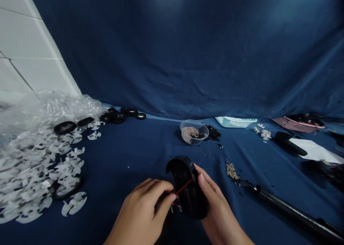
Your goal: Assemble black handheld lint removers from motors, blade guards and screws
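Observation:
Near the bottom middle, my right hand [215, 198] is wrapped round the right side of a hollow, curved black plastic shell [188, 198], its open side facing left. A thin red wire [185, 186] runs from inside the shell to my left hand [146, 205], whose thumb and forefinger pinch it. Beneath those fingertips hang small parts with metal tips, partly hidden. Beyond the hands stands a clear plastic bowl [194, 132] holding many small screws [189, 133].
White plastic pieces [34, 166] and black oval parts [65, 127] lie heaped left, before clear plastic wrap [61, 103]. Small black parts [213, 133] sit beside the bowl. A black electric screwdriver [292, 209] lies right, near loose screws [231, 170]. Blue [236, 122] and pink [292, 125] baskets stand behind.

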A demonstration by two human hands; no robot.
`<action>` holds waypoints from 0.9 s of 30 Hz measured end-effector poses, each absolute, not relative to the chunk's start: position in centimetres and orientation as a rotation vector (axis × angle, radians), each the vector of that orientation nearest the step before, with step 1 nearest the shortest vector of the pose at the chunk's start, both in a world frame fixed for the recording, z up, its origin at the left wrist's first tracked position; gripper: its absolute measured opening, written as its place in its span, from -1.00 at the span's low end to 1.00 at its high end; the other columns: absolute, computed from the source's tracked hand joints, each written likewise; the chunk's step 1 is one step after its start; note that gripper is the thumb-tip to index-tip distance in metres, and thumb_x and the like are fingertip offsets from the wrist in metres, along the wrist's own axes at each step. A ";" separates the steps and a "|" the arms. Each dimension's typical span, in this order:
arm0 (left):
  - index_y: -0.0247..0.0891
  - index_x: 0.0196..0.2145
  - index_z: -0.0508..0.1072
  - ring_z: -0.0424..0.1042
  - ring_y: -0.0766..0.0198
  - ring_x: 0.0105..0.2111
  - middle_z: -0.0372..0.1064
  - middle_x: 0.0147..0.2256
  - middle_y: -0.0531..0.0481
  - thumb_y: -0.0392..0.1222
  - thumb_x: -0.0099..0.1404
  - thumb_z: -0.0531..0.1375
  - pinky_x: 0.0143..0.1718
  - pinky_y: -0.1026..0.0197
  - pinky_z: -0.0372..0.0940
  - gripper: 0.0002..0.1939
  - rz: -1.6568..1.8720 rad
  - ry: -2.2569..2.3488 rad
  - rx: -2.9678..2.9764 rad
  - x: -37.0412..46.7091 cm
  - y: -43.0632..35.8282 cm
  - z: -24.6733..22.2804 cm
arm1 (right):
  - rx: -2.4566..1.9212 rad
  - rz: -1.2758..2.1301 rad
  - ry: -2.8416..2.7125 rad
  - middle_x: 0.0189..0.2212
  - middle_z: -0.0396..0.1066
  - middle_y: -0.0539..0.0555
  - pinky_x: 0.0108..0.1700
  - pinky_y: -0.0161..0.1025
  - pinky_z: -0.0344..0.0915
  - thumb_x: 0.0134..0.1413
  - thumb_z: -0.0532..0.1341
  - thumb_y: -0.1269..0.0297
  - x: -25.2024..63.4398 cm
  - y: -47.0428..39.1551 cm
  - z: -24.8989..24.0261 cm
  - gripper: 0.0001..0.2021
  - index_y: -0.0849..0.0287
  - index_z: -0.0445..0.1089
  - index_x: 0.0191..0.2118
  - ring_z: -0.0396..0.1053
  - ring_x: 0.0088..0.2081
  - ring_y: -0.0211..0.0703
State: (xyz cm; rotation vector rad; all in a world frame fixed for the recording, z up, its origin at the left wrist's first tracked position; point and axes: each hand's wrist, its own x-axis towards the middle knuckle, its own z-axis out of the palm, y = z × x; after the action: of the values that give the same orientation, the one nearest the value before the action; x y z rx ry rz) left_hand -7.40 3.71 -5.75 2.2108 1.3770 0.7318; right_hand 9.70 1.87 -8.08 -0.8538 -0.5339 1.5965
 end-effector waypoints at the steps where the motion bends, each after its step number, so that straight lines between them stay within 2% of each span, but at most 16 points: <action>1: -0.07 -0.25 0.44 0.49 0.23 -0.32 0.49 -0.34 0.12 -0.22 0.33 0.09 -0.29 0.19 0.35 -0.87 0.768 1.370 2.209 -7.4 3.6 -5.9 | -0.855 1.605 -0.553 -0.03 0.40 0.08 -0.02 -0.18 0.25 0.09 0.29 0.02 9.7 1.9 -8.0 -0.52 0.04 0.33 0.10 0.33 -0.03 -0.08; 4: -0.07 -0.26 0.42 0.48 0.28 -0.40 0.47 -0.40 0.14 -0.23 0.37 0.04 -0.34 0.24 0.34 -0.84 0.902 1.328 2.253 -7.4 3.0 -6.3 | -0.815 1.635 -0.586 -0.14 0.43 0.10 -0.12 -0.20 0.28 0.14 0.25 0.04 9.6 2.0 -7.6 -0.53 0.09 0.31 0.12 0.37 -0.17 -0.12; 7: -0.08 -0.22 0.42 0.49 0.25 -0.35 0.48 -0.35 0.10 -0.21 0.35 0.08 -0.30 0.22 0.35 -0.88 0.997 1.327 2.304 -7.1 2.7 -6.5 | -0.747 1.660 -0.534 -0.25 0.43 0.06 -0.16 -0.26 0.27 0.17 0.22 0.08 9.4 2.2 -7.4 -0.62 0.12 0.37 0.05 0.35 -0.23 -0.19; 11: -0.09 -0.24 0.45 0.49 0.25 -0.41 0.49 -0.38 0.10 -0.16 0.28 0.16 -0.37 0.25 0.36 -0.91 0.875 1.430 2.168 -6.8 2.9 -6.2 | -0.717 1.676 -0.472 -0.21 0.44 0.06 -0.13 -0.29 0.26 0.16 0.24 0.11 9.3 2.2 -7.6 -0.68 0.14 0.41 -0.03 0.35 -0.18 -0.19; 13: -0.08 -0.29 0.46 0.47 0.27 -0.46 0.49 -0.41 0.12 -0.19 0.24 0.19 -0.44 0.27 0.33 -0.94 0.794 1.451 2.128 -6.7 3.0 -6.1 | -0.723 1.694 -0.453 -0.23 0.45 0.05 -0.15 -0.29 0.26 0.16 0.24 0.10 9.4 2.2 -7.8 -0.69 0.14 0.42 -0.05 0.35 -0.20 -0.20; 15: -0.09 -0.30 0.46 0.47 0.24 -0.43 0.49 -0.39 0.11 -0.23 0.17 0.25 -0.46 0.26 0.31 -0.89 0.776 1.479 2.166 -6.6 3.0 -6.2 | -0.736 1.700 -0.423 -0.24 0.44 0.03 -0.16 -0.29 0.26 0.15 0.25 0.09 9.4 2.2 -7.9 -0.71 0.13 0.43 -0.09 0.35 -0.23 -0.22; 17: -0.10 -0.30 0.46 0.46 0.22 -0.40 0.48 -0.40 0.11 -0.27 0.16 0.26 -0.45 0.25 0.29 -0.88 0.781 1.474 2.238 -6.6 3.0 -6.5 | -0.757 1.687 -0.402 -0.26 0.43 0.01 -0.16 -0.30 0.26 0.13 0.27 0.07 9.5 2.1 -8.0 -0.73 0.13 0.44 -0.14 0.34 -0.25 -0.23; 21: -0.11 -0.34 0.45 0.45 0.24 -0.41 0.46 -0.44 0.11 -0.32 0.28 0.12 -0.38 0.22 0.29 -0.85 0.814 1.378 2.316 -6.6 3.1 -6.8 | -0.807 1.674 -0.379 -0.29 0.41 -0.01 -0.19 -0.30 0.26 0.13 0.26 0.07 9.5 2.2 -7.8 -0.74 0.12 0.44 -0.16 0.32 -0.27 -0.25; 24: -0.13 -0.34 0.43 0.44 0.18 -0.35 0.47 -0.39 0.09 -0.26 0.22 0.22 -0.32 0.16 0.30 -0.95 0.789 1.364 2.333 -6.4 3.3 -6.8 | -0.813 1.667 -0.380 -0.29 0.41 -0.01 -0.20 -0.30 0.26 0.14 0.25 0.06 9.3 2.1 -7.6 -0.75 0.11 0.44 -0.16 0.32 -0.27 -0.24; 27: -0.16 -0.40 0.39 0.42 0.16 -0.35 0.46 -0.41 0.09 -0.26 0.15 0.29 -0.32 0.15 0.29 -0.88 0.792 1.376 2.347 -6.3 3.3 -6.8 | -0.816 1.648 -0.426 -0.29 0.40 0.00 -0.20 -0.30 0.27 0.14 0.25 0.05 9.1 2.0 -7.5 -0.74 0.12 0.44 -0.17 0.30 -0.26 -0.23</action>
State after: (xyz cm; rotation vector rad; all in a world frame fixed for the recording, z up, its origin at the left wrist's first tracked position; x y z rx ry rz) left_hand -6.29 3.31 -6.81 2.3468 1.3757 0.7916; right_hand 9.13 1.96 -7.49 -0.8159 -0.4264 1.6475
